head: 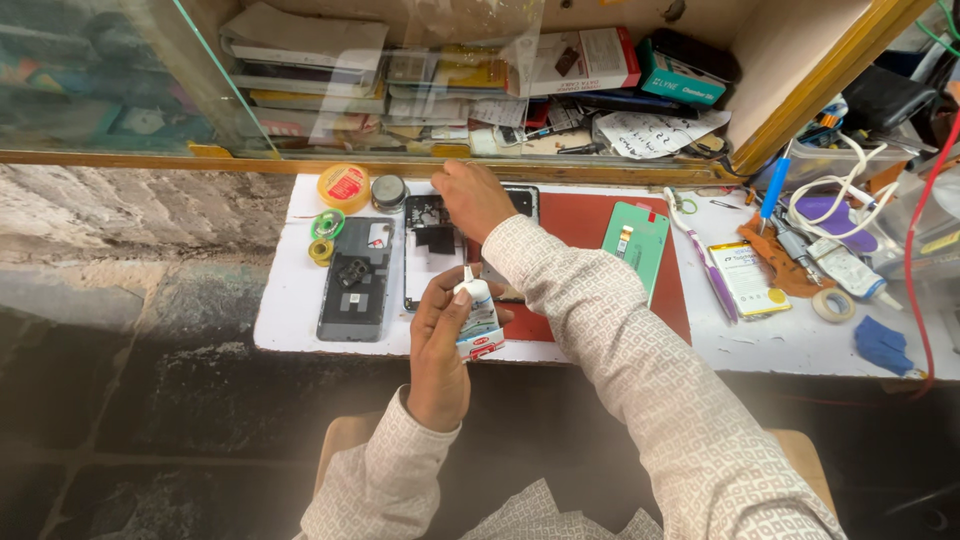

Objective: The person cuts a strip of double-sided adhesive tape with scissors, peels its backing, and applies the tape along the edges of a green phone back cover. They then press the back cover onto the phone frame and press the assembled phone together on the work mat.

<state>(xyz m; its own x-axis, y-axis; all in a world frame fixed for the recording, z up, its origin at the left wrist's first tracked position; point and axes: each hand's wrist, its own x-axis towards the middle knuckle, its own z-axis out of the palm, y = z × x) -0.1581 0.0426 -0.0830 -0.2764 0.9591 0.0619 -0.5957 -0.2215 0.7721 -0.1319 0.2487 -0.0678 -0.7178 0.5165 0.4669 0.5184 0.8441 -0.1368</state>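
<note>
My left hand [438,345] grips a small white glue bottle [478,320] with a red label, nozzle pointing up, at the near edge of the white worktop [290,300]. My right hand [472,198] reaches across to the far side and rests on an opened phone frame [430,250] lying face up. A dark grey phone back cover [355,280] with a camera cutout lies just left of the frame. A red work mat [585,225] lies under my right forearm.
A green phone panel [637,243] lies on the mat's right part. Tape rolls [343,186] and a small round tin [388,190] sit at the back left. A battery [747,278], purple tool [712,270], tubes, cables and tape roll [832,304] crowd the right. A glass cabinet [450,90] of boxes stands behind.
</note>
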